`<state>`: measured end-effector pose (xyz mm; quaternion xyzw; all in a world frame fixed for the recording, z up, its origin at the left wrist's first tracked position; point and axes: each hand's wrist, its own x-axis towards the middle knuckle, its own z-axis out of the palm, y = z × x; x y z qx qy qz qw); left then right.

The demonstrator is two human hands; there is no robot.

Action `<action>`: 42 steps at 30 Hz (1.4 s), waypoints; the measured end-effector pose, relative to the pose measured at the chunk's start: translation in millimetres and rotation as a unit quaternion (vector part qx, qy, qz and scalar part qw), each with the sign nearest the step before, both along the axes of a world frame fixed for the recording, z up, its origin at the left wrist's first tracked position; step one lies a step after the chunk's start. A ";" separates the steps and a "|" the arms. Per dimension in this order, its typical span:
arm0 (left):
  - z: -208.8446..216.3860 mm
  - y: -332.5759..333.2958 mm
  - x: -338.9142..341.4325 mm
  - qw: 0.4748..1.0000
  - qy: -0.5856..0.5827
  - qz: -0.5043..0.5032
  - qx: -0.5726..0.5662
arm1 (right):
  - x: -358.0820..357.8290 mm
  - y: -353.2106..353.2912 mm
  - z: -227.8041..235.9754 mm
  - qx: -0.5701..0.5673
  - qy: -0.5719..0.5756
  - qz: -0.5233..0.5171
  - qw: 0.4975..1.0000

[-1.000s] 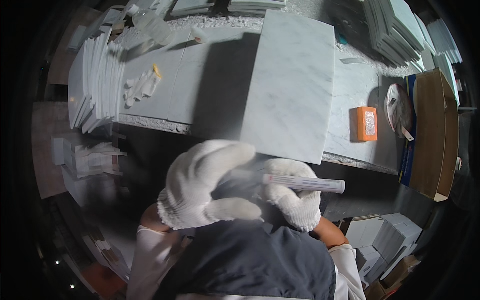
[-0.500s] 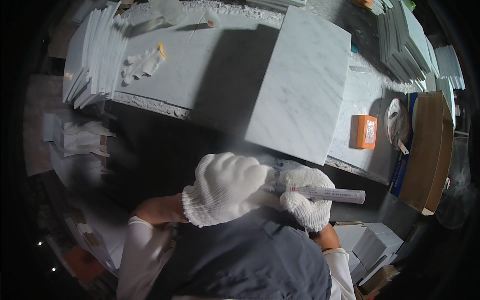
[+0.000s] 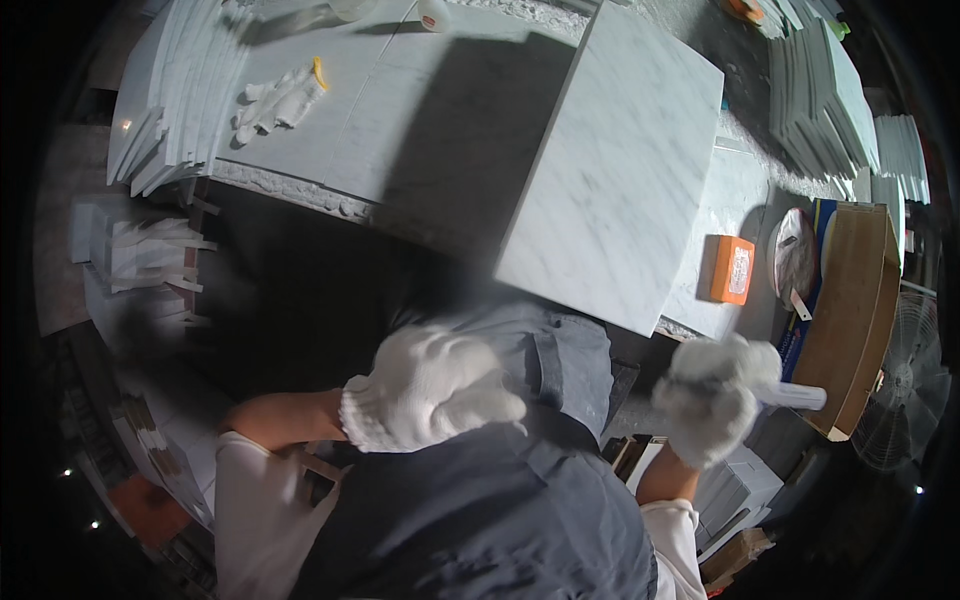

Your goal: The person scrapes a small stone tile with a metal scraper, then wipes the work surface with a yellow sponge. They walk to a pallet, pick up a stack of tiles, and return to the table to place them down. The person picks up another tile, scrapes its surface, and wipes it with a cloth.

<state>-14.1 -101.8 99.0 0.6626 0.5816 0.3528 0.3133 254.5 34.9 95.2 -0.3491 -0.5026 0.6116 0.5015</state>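
White-gloved right hand (image 3: 714,396), clasping the tube (image 3: 799,396), has swung toward the tabletop's (image 3: 400,100) near-right corner, leaving the left hand (image 3: 428,390) working apart, curled; whether it holds anything, I cannot tell.

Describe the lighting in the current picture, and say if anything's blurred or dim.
In the head view, the right hand and the white tube it holds are blurred; in the head view, the marble slab is brightly lit, with a dark shadow on the worktop to its left; in the head view, the fan sits dim near the black fisheye rim.
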 end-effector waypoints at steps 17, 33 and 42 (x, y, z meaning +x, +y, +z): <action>-42.2 18.1 -1.7 0.962 0.181 0.094 0.182 | -72.3 32.5 11.7 0.193 -0.498 0.318 0.784; -46.5 13.5 1.2 0.955 0.197 0.103 0.196 | -66.2 28.2 -10.3 0.287 -0.403 0.237 0.837; -41.5 16.0 -0.3 0.957 0.202 0.089 0.186 | -59.9 28.3 -14.4 0.303 -0.380 0.218 0.846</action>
